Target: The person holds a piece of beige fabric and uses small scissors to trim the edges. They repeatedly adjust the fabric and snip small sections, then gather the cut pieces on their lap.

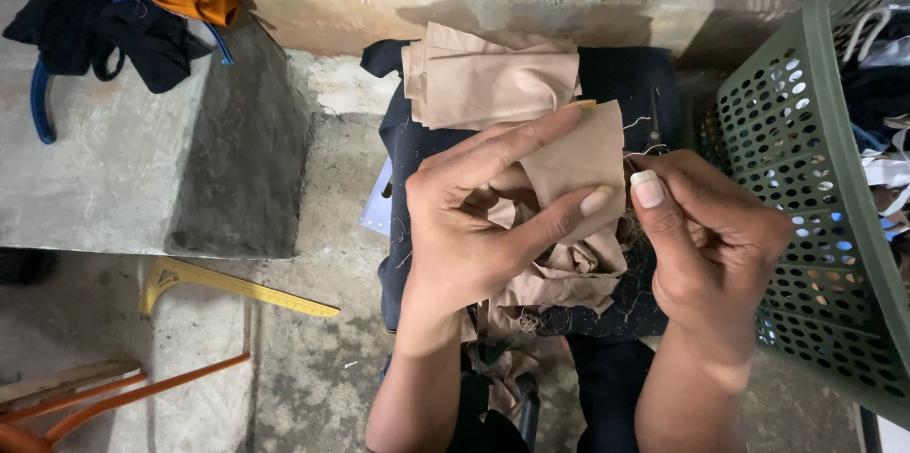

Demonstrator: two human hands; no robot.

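My left hand [474, 216] grips a piece of beige fabric [578, 164], thumb and fingers pinching its upper part. My right hand [706, 230] pinches the same piece at its right edge, thumb nail up. The cloth hangs down crumpled over a dark padded seat [417, 145]. A folded stack of the same beige fabric [493, 79] lies at the seat's far end, just above my hands.
A green perforated plastic basket [806, 178] with mixed cloth stands at the right. A yellow curved ruler [227, 284] lies on the concrete floor at the left. Dark and orange clothes [133, 8] sit on a concrete step. Orange metal legs [114, 401] show lower left.
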